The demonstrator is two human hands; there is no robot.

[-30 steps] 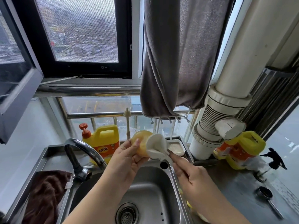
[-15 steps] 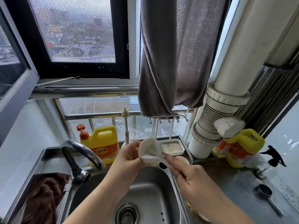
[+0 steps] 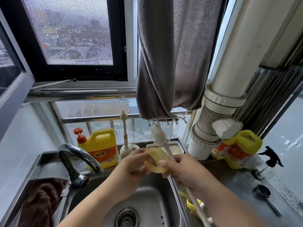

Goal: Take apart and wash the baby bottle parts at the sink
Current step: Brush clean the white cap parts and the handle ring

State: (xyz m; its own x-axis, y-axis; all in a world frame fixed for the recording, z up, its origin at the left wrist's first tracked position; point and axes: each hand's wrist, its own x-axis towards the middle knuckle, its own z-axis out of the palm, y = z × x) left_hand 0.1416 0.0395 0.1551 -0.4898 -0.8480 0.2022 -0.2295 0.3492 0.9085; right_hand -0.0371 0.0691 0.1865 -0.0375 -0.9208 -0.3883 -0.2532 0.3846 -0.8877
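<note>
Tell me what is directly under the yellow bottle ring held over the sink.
Under the yellow bottle ring lies the steel sink basin with its drain strainer. The left hand and right hand hide the basin's back edge.

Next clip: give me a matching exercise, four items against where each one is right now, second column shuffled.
Items:
1. ring
2. brush
3. brown cloth
4. grey towel

Places:
A. hanging by the window
B. left of the tap
C. in the right hand
D. in the left hand

Pairs: 1-D, 2-C, 3-B, 4-A
</note>
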